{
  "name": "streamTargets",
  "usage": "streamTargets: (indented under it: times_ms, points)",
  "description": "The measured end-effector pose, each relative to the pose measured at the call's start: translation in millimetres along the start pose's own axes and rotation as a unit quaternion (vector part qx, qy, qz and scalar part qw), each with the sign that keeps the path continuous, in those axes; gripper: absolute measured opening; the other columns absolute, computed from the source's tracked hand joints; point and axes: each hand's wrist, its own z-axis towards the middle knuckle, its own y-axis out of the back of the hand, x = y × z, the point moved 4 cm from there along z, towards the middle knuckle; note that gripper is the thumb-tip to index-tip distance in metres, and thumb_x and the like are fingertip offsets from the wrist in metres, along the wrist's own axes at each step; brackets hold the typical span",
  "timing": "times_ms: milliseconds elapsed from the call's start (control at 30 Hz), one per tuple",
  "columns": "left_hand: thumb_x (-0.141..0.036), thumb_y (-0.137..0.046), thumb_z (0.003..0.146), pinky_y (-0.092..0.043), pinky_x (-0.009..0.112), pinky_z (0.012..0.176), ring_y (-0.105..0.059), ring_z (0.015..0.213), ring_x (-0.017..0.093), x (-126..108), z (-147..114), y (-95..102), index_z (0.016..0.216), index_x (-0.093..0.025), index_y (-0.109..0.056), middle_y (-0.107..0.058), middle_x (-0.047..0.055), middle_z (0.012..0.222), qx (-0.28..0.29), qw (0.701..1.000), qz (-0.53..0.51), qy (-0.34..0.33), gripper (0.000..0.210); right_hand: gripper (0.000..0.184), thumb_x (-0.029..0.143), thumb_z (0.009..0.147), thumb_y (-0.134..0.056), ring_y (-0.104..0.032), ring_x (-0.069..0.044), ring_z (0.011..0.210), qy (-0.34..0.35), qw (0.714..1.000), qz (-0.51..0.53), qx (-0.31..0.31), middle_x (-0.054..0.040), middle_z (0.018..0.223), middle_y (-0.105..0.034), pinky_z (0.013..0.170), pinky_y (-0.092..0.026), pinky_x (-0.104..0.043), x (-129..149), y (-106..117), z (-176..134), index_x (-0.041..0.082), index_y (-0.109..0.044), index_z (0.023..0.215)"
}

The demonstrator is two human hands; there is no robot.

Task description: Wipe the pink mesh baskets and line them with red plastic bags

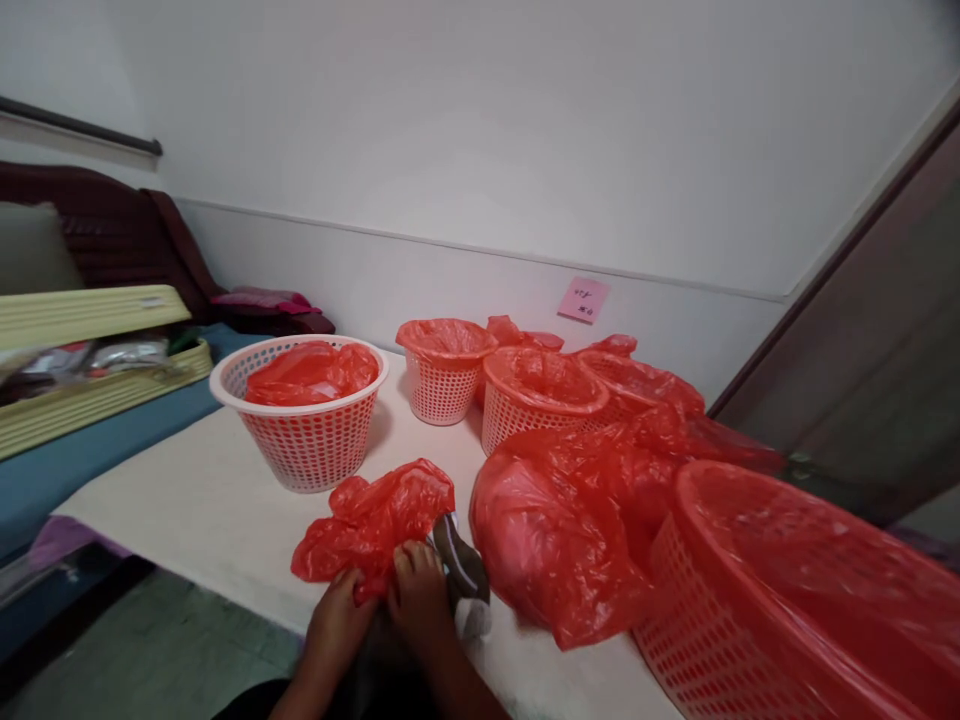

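Observation:
A crumpled red plastic bag point(394, 503) lies at the front of the white table, and both hands are on its near edge. My left hand point(337, 615) is closed on a gathered part of it. My right hand point(420, 590), fingers curled, grips the bag just beside. Against the right hand's outer side rests a dark grey-brown piece of fabric point(460, 562) with a light stripe and a white end; it looks like a sock, partly hidden. A larger full red plastic bag point(525, 520) sits to the right, apart from my hands.
A white perforated basket point(311, 450) holding red plastic stands at the left. Behind are a smaller lined basket point(439, 390) and another lined basket point(517, 415); a big lined basket point(720, 600) fills the right front. A pink note point(583, 300) is on the wall. The white table point(195, 500) has its edge near me.

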Motion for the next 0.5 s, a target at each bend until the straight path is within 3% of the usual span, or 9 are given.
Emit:
streamTargets:
  times_ms: [133, 267, 433, 500]
  points:
    - [-0.035, -0.043, 0.084, -0.045, 0.034, 0.080, -0.066, 0.094, 0.026, -7.2, 8.8, -0.2, 0.093, -0.020, -0.066, -0.073, 0.011, 0.100, 0.032, 0.997, 0.058, 0.042, 0.029, 0.046, 0.011, 0.072, -0.058, -0.052, -0.029, 0.113, 0.011, 0.998, 0.008, -0.056, -0.0123, 0.120, -0.060, 0.103, -0.039, -0.049, -2.2, -7.5, -5.4, 0.016, -0.057, 0.118]
    - [-0.030, -0.050, 0.078, -0.045, 0.036, 0.078, -0.068, 0.095, 0.031, -10.7, 19.5, 3.2, 0.093, -0.016, -0.069, -0.074, 0.017, 0.101, 0.054, 0.989, 0.109, 0.081, 0.028, 0.046, 0.012, 0.067, -0.059, -0.053, -0.029, 0.107, 0.028, 0.994, 0.033, -0.096, -0.0109, 0.115, -0.060, 0.099, -0.041, -0.049, -3.7, -7.7, -6.0, 0.018, -0.057, 0.112]
    - [-0.032, -0.055, 0.077, -0.046, 0.033, 0.074, -0.070, 0.094, 0.030, -14.0, 17.3, 6.7, 0.084, -0.020, -0.072, -0.076, 0.013, 0.093, 0.055, 0.986, 0.118, 0.105, 0.023, 0.016, 0.009, 0.073, -0.047, -0.054, -0.023, 0.083, 0.044, 0.985, 0.101, -0.136, -0.0051, 0.085, -0.060, 0.078, -0.046, -0.040, -9.9, 1.6, -7.8, 0.021, -0.054, 0.082]
    - [-0.031, -0.056, 0.077, -0.046, 0.032, 0.075, -0.069, 0.094, 0.029, -16.2, 12.0, 6.7, 0.083, -0.021, -0.072, -0.076, 0.013, 0.092, 0.040, 0.987, 0.113, 0.110, 0.021, 0.016, 0.009, 0.078, -0.040, -0.054, -0.022, 0.077, 0.051, 0.981, 0.116, -0.145, -0.0036, 0.077, -0.057, 0.072, -0.046, -0.037, -14.6, 4.6, -9.3, 0.022, -0.050, 0.075]
